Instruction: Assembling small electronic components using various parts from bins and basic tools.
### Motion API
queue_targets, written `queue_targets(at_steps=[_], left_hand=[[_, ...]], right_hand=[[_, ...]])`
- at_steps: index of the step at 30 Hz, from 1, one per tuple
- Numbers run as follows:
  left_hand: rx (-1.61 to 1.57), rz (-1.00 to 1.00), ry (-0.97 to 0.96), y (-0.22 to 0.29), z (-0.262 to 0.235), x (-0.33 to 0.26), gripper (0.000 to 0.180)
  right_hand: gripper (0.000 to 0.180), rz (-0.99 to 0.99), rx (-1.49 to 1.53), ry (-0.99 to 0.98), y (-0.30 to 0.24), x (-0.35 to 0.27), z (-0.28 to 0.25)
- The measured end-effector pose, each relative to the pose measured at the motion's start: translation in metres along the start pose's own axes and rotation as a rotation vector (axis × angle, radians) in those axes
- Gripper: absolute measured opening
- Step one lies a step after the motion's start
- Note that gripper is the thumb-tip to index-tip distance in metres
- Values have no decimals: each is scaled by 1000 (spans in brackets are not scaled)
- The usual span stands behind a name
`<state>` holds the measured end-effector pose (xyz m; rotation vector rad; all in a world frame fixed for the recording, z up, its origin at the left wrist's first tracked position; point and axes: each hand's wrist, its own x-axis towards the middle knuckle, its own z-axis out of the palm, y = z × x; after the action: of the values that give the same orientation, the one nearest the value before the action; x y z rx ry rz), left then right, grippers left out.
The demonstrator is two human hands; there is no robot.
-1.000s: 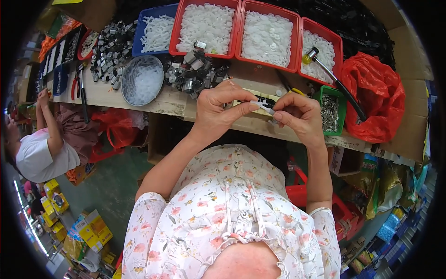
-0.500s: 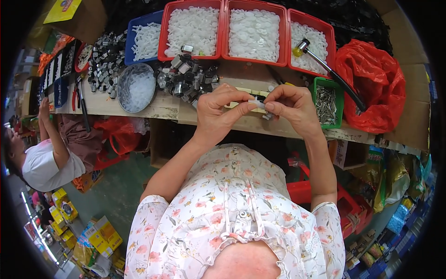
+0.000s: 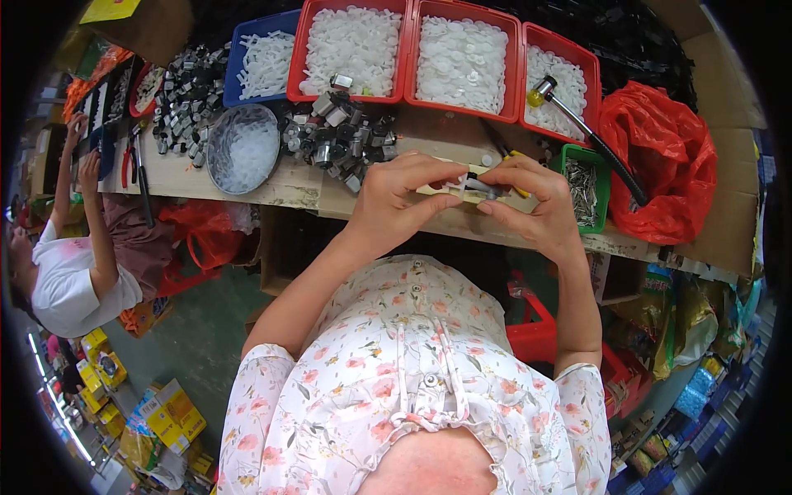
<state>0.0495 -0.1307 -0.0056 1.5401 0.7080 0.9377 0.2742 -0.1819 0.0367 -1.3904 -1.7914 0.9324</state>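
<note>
Spread wider than 0.5 s earlier were the thumb and forefinger of the right hand (image 3: pixel 540 202), and the co-worker's hands (image 3: pixel 83 150) at the left had been carried further up toward the dark trays. By the left hand (image 3: pixel 400 194) a small white plastic piece (image 3: pixel 454 186) was pinched between thumb and forefinger, above the front of the workbench (image 3: pixel 301 194) and over a pale yellow holder (image 3: pixel 472 197). The right thumb and forefinger were held apart just beside that piece; whether its end was being brushed by them could not be told. For good work here, it was judged, the piece should be kept firmly pinched at its outer part so that the facing end is left free, both wrists steadied low, and the right fingertips brought in straight, since a slanted push could tip or bend so slight a part. Light pressure was likely enough, and a dropped piece might easily be lost among the loose metal parts (image 3: pixel 330 136). Beyond the hands, 3 red tubs (image 3: pixel 517 66) were filled with white pieces, a hammer (image 3: pixel 590 136) was rested across the rightmost, and metal pins were kept in a green tray (image 3: pixel 605 194).
</note>
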Motion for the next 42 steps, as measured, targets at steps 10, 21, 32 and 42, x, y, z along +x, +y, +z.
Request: queue_targets(at_steps=[10,21,32,42], left_hand=[[502,258,-80,-1,6,7,26],[703,284,-68,-19,15,9,31],[714,377,-82,-35,24,14,20],[721,413,-79,-34,27,17,19]], right_hand=[[32,-39,-71,-45,7,-10,-10],[31,-20,-335,-74,36,-9,-7],[31,-29,-280,55,41,-12,13],[27,39,-124,300,57,-31,30]])
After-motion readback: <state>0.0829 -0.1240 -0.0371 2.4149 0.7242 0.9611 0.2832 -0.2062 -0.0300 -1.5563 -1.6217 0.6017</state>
